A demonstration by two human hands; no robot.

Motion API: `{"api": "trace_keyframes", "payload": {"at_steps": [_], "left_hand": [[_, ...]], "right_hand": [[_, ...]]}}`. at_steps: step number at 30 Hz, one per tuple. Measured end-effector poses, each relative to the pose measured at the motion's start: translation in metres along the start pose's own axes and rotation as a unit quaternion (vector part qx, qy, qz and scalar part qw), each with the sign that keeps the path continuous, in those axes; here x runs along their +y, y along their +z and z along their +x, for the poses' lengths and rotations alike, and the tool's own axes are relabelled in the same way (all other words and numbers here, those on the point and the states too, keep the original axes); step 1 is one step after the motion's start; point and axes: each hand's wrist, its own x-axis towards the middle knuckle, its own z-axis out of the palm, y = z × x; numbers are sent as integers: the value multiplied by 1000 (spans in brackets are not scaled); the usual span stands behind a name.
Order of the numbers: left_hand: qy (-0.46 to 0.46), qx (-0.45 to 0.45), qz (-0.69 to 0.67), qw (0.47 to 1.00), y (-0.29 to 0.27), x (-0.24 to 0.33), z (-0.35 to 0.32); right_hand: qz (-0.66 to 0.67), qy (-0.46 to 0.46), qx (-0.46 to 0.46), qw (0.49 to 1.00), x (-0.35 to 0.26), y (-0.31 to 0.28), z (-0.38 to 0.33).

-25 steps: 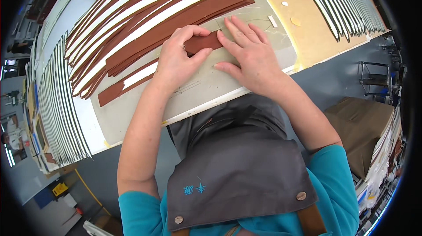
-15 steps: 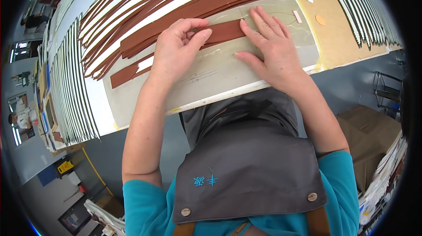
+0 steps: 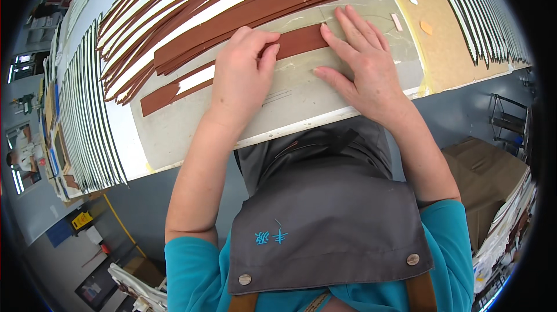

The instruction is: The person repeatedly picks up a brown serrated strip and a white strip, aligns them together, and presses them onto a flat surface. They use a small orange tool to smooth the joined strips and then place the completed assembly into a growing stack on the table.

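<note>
A long reddish-brown strip (image 3: 302, 41), leather-like, lies slantwise on the grey work sheet (image 3: 191, 132) in front of me. A white inner strip (image 3: 197, 79) shows along its left part, while the part between my hands is plain brown. My left hand (image 3: 245, 77) is closed, thumb and forefinger pinched together at the brown strip's middle; the hand hides what lies beneath it. Spread flat, my right hand (image 3: 368, 68) has its forefinger on the strip's right end and its other fingers on the sheet.
Beyond the strip lies a stack of brown strips (image 3: 261, 19), with more brown and white strips fanned behind. Dark-edged white strips hang over the table at left (image 3: 87, 120) and right (image 3: 464, 16). Small pink (image 3: 397, 22) and orange (image 3: 426, 27) pieces lie at right.
My left hand has shifted slightly right and towards me, its thumb and forefinger now closer together. My right hand stays spread at the strip's right end. The view has tilted a little.
</note>
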Motion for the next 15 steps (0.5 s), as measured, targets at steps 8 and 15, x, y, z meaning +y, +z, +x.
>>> {"api": "trace_keyframes", "payload": {"at_steps": [8,15], "left_hand": [[168,51,198,964,5,9,-1],[165,-3,205,965,9,1,-17]], "right_hand": [[-29,-36,-47,998,-3,-2,4],[-62,-135,-120,982,-1,-7,21]]}}
